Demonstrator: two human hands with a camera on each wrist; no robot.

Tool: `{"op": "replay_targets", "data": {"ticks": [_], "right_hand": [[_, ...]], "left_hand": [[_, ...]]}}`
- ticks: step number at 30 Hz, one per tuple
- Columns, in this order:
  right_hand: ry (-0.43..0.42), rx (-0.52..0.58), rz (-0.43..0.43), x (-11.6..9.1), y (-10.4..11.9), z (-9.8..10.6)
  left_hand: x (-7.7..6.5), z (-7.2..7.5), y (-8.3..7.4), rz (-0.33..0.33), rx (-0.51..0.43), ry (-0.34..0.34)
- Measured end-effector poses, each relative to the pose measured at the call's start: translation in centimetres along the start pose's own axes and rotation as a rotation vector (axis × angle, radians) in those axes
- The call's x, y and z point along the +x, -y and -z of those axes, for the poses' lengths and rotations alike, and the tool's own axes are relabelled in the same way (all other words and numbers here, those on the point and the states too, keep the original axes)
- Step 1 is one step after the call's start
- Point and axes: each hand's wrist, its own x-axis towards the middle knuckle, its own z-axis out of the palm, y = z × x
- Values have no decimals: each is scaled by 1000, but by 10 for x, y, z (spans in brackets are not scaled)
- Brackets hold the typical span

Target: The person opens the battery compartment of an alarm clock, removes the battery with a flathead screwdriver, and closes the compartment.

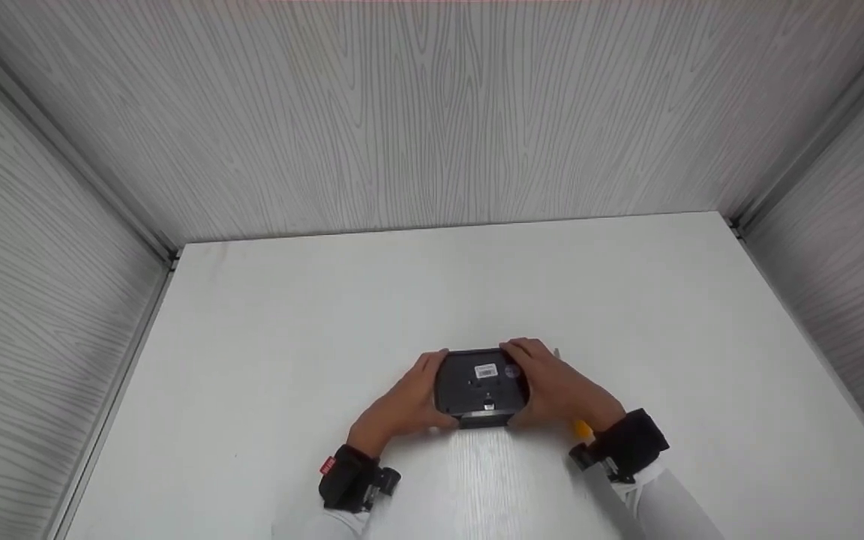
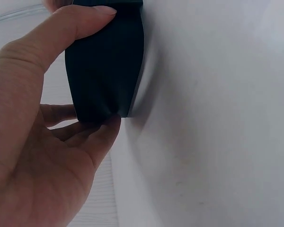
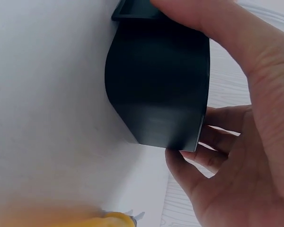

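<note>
A black plastic device point(image 1: 483, 394) with rounded sides lies between both hands low in the middle of the head view. Its upward face bears a white barcode label, a round sticker and small openings. My left hand point(image 1: 417, 397) grips its left end, thumb at the near edge and fingers at the far edge. On the opposite end, my right hand point(image 1: 552, 382) holds it the same way. Both wrist views show the device's dark side point(image 2: 106, 61) close to the white tabletop, with the thumb on one edge and fingertips on the other.
Beside the right hand lies a slim tool with a yellow handle point(image 1: 583, 429), partly hidden under the wrist; its thin metal end point(image 1: 556, 352) shows past the hand. Grey wood-grain panels point(image 1: 432, 120) wall the white table point(image 1: 289, 315) at the back and sides.
</note>
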Motion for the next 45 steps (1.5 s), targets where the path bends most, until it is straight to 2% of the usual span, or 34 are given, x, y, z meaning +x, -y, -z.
{"op": "replay_targets", "data": {"ticks": [8, 16, 20, 24, 27, 37, 45], "right_hand": [[18, -3, -24, 1, 4, 5], [30, 58, -41, -5, 10, 8], [-25, 58, 21, -4, 18, 11], [-107, -20, 144, -2, 28, 12], [-149, -91, 199, 0, 35, 11], [-176, -271, 258, 2, 42, 1], [-152, -321, 256, 4, 45, -3]], "left_hand": [[0, 2, -2, 36, -1, 1], [1, 3, -3, 26, 8, 22], [1, 3, -3, 15, 17, 22], [1, 3, -3, 14, 17, 26], [1, 3, -3, 15, 17, 27], [0, 2, -4, 31, 15, 30], [-2, 3, -1, -36, 5, 19]]}}
